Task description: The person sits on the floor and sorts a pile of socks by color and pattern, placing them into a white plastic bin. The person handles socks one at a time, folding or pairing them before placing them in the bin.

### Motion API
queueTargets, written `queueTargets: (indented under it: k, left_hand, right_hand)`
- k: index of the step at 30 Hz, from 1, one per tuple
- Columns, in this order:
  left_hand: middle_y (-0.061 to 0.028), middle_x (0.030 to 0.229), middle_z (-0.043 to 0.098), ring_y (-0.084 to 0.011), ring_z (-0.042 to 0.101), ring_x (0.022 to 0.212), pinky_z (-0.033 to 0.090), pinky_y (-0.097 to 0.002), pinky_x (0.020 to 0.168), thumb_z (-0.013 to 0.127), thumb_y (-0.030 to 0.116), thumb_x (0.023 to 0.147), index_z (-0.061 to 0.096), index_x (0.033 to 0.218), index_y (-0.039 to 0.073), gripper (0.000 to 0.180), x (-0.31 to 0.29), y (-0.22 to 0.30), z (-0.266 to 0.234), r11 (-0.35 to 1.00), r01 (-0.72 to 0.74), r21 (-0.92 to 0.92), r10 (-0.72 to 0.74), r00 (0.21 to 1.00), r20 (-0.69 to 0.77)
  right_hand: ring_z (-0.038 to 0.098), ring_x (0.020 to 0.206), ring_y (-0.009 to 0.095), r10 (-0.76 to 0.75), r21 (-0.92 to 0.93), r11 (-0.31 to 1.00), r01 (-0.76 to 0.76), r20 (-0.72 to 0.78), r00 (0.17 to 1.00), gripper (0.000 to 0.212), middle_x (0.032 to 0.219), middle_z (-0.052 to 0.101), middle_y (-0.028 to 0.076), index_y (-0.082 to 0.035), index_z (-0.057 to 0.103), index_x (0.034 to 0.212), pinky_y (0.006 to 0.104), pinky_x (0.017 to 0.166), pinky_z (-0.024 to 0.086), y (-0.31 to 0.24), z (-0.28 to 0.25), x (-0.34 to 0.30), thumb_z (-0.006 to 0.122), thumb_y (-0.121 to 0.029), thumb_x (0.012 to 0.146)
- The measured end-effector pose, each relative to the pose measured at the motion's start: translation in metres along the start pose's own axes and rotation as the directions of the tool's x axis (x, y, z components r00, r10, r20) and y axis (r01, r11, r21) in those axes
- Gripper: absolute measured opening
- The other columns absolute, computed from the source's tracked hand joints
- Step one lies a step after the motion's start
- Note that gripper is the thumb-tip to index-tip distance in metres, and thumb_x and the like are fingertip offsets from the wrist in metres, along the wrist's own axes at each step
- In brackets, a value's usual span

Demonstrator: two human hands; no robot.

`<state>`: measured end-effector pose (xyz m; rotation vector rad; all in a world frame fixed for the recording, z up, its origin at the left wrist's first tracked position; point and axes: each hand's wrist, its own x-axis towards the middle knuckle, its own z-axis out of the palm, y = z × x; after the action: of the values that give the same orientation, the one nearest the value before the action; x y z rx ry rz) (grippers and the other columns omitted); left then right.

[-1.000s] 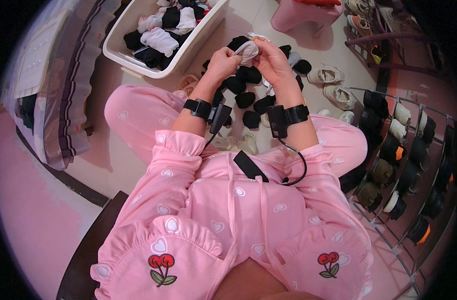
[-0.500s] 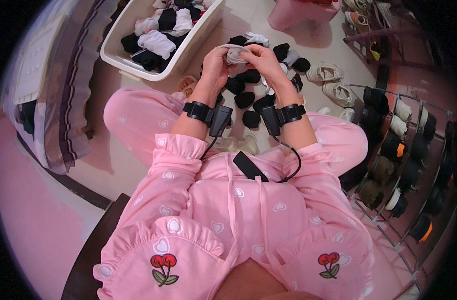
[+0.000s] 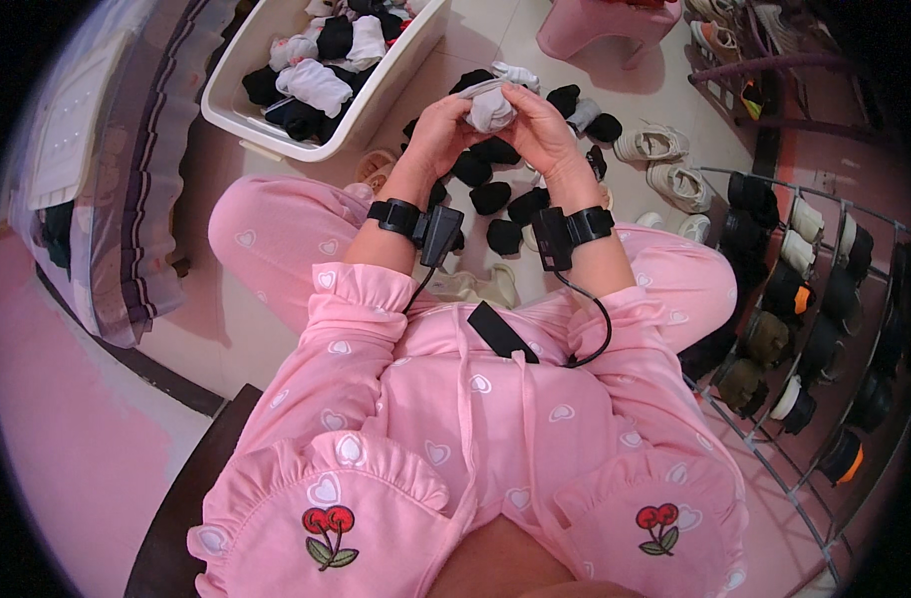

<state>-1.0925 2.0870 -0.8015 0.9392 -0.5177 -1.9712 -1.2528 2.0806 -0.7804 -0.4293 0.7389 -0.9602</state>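
Note:
Light grey socks (image 3: 490, 110), bunched into a roundish bundle, are held up in front of me between both hands. My left hand (image 3: 441, 134) grips the bundle's left side, and my right hand (image 3: 543, 128) closes on its right side with the thumb near the top. Some of the fingers are hidden behind the fabric. Below and around the hands, several black rolled socks (image 3: 490, 197) lie on the floor. A white sock bundle (image 3: 516, 74) and a grey one (image 3: 583, 115) lie just beyond my right hand.
A white plastic tub (image 3: 321, 151) with black and white socks stands at the far left. At the far right are a pink stool (image 3: 605, 30) and pale shoes (image 3: 650, 145). A wire shoe rack (image 3: 774, 439) fills the right side. A curtain (image 3: 146, 199) hangs at left.
The grey socks, with a stretched, folded edge before, now form a rounder bundle turned toward me. Both hands have shifted slightly around it.

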Motion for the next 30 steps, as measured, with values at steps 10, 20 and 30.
queueTargets:
  k: [10,20,30]
  left_hand:
    - [-0.0066,0.101,0.064,-0.0176,0.061,0.094,0.05,-0.0331,0.085,0.051,0.023,0.093,0.059,0.105,0.005,0.023,-0.003,0.011,0.007,0.977,-0.101,-0.19,0.088,0.993,-0.073]
    - [-0.0087,0.102,0.061,-0.0178,0.059,0.096,0.048,-0.0363,0.089,0.054,0.015,0.093,0.055,0.1,0.004,0.013,-0.005,0.016,0.012,0.932,-0.179,-0.316,0.172,0.984,-0.048]
    - [-0.0083,0.1,0.062,-0.0182,0.063,0.085,0.054,-0.0293,0.074,0.061,0.01,0.088,0.055,0.1,0.002,0.016,-0.002,0.018,0.004,0.965,-0.222,0.143,0.245,0.954,-0.171]
  right_hand:
    - [0.06,0.09,0.011,-0.1,-0.138,0.987,0.081,-0.137,0.985,0.017,0.098,0.064,0.002,-0.009,0.059,0.102,0.0299,0.077,0.051,0.003,0.01,0.002,0.056,-0.024,0.094]
    - [0.06,0.088,0.009,-0.12,-0.334,0.941,0.06,-0.16,0.98,0.013,0.097,0.063,0.0,-0.011,0.059,0.102,0.0284,0.075,0.053,-0.006,0.013,-0.002,0.054,-0.022,0.095]
    - [0.062,0.086,0.011,-0.149,-0.355,0.931,0.085,-0.157,0.976,0.014,0.098,0.063,0.003,-0.007,0.057,0.106,0.0265,0.072,0.053,-0.008,0.015,-0.002,0.053,-0.014,0.095]
